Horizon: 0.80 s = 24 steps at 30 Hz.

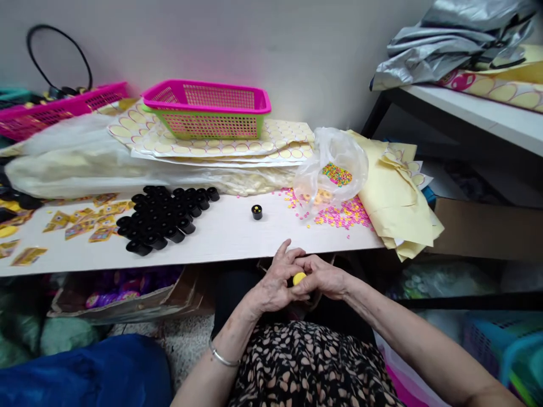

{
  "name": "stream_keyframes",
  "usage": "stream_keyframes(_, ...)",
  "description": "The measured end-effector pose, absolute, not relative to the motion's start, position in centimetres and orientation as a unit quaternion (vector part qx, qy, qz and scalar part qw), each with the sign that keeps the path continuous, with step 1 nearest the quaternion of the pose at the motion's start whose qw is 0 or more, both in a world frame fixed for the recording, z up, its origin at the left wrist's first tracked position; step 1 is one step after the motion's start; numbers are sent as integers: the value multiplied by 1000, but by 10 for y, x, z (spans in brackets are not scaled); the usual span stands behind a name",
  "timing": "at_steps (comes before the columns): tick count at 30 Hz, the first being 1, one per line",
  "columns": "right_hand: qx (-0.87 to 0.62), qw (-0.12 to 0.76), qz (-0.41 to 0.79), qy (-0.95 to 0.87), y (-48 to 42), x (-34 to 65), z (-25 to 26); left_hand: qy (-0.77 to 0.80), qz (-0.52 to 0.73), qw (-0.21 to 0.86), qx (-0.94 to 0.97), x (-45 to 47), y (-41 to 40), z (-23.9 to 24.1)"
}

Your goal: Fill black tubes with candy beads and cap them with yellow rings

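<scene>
Just off the front edge of the table, my left hand (275, 285) and my right hand (326, 278) meet above my lap. A small round yellow piece (299, 278) shows between them, gripped by the fingers of both hands; its underside is hidden. A single small black cup (257, 212) stands upright on the table beyond my hands, with small yellow bits inside. To its left, many matching black cups (163, 217) are packed together in a cluster.
Pink and yellow beads (343, 215) lie scattered beside a clear plastic bag (311, 181) containing colourful beads. A pink and green basket (212, 118) sits on printed sheets at the back. Yellow packets (85, 220) lie left, yellow paper (394, 198) right. A box (114, 299) stands below the table.
</scene>
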State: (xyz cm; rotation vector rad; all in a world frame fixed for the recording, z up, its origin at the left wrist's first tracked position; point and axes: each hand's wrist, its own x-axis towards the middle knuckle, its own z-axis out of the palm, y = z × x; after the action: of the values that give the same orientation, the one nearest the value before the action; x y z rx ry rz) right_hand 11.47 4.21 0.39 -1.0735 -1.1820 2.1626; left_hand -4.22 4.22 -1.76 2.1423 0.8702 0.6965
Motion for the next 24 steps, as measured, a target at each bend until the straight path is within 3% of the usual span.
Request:
stream_keyframes(6, -371, 241, 770, -460, 49, 109, 1, 336, 303, 326, 830, -44, 46, -27)
stream_keyframes(12, -400, 283, 636, -596, 59, 118, 5, 369, 346, 416, 756, -67, 60, -21)
stream_keyframes(16, -388, 104, 506, -763, 50, 123, 2, 495, 469, 351, 641, -95, 95, -24)
stream_keyframes(18, -393, 20, 418, -819, 42, 122, -10, 584, 470, 301, 590, -104, 116, -28)
stream_keyframes(21, -453, -37, 297, -840, 38, 118, -35, 647, 409, 246, 595, -107, 146, -34)
stream_keyframes(24, -481, -75, 265, -832, 42, 117, -53, 648, 388, 226, 615, -104, 168, -40)
